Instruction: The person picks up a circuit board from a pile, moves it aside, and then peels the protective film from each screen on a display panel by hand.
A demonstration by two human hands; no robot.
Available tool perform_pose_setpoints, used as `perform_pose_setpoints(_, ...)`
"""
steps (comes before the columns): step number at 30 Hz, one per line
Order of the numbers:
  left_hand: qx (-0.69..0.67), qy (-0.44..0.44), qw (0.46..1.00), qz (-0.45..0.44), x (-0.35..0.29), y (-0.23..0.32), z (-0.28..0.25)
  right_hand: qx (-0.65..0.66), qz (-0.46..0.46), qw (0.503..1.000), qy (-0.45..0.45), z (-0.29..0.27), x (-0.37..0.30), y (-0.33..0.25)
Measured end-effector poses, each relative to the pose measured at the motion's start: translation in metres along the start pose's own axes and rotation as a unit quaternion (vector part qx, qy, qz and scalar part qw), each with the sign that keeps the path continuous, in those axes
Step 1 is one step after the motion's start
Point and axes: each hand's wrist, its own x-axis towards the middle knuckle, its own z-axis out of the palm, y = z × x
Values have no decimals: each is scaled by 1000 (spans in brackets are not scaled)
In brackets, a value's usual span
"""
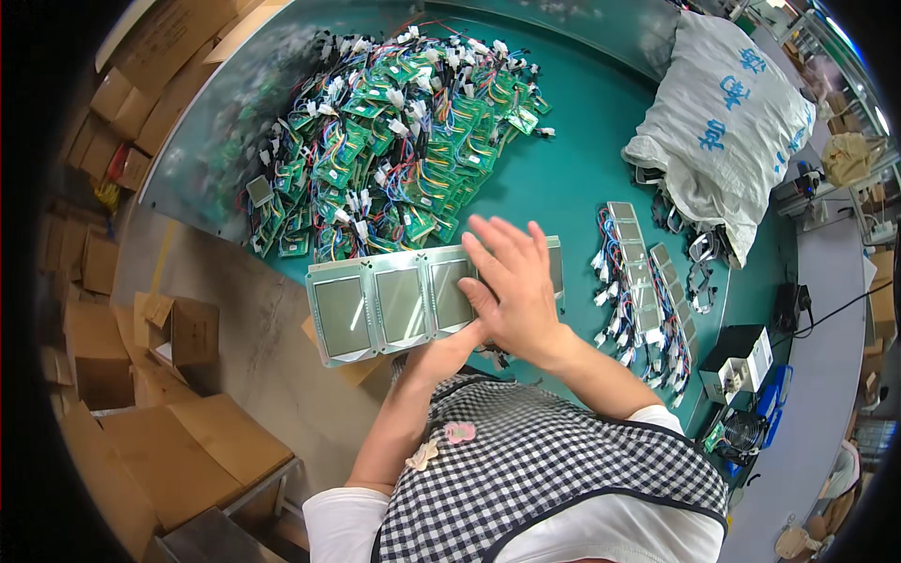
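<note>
Two bare hands at work, centre frame: the right hand is over the long pale-green circuit-board strip with grey rectangular screens, fingers fanned, pressure impossible to judge, while the left hand goes underneath, its grip hidden. Best, I'd say, to support that strip from below, level, touching the screens lightly, clear of the heaped green circuit boards with multicoloured wires, upper left.

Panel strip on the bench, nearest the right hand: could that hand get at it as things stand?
Probably yes: the right hand is spread over the held panel, and only green bench and loose wires appear between it and the bench strip.
</note>
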Motion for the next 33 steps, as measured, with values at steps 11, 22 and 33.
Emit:
perform_pose_setpoints(11,29,27,997,61,-8,11,4,88,-31,995,35,-5,11,-20)
perform_pose_setpoints(22,-94,24,993,-70,-11,12,-8,200,-88,976,19,-7,2,-9)
perform_pose_setpoints(33,-3,50,997,51,-10,10,-16,133,-107,981,-90,-9,20,-24)
